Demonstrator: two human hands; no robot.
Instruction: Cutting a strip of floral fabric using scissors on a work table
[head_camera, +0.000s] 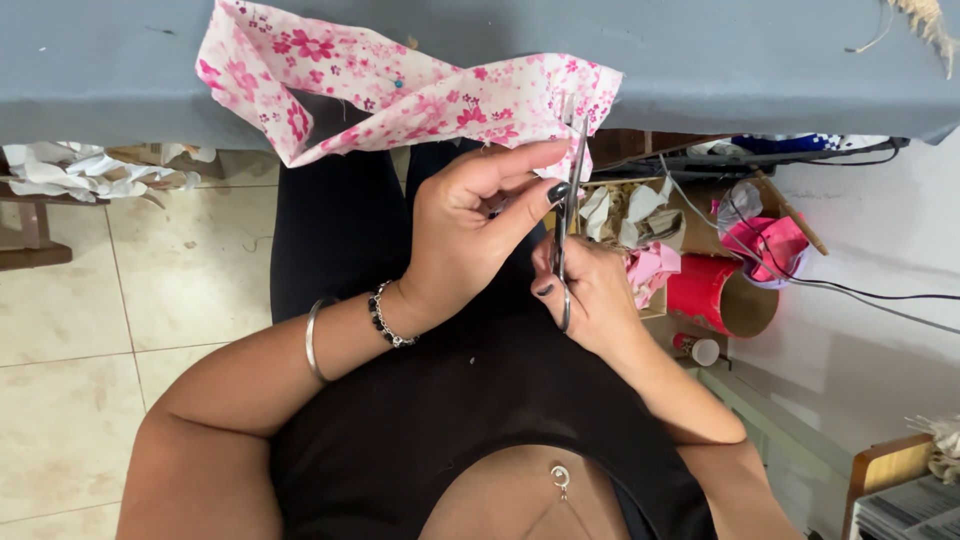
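Observation:
A strip of white fabric with pink flowers (400, 85) hangs over the edge of a grey table (120, 60). My left hand (470, 225) pinches the fabric's lower right edge between thumb and fingers. My right hand (590, 295) grips a pair of metal scissors (570, 200), blades pointing up at the fabric edge beside my left thumb. A blue-headed pin sits in the fabric near its middle. Both hands work just below the table edge, above my lap.
A cardboard box of fabric scraps (635, 215) and a red tube (715, 295) sit on the floor to the right. Black cables (860, 290) run across the white wall side. A wooden bench with white cloth (70, 170) stands left on the tiled floor.

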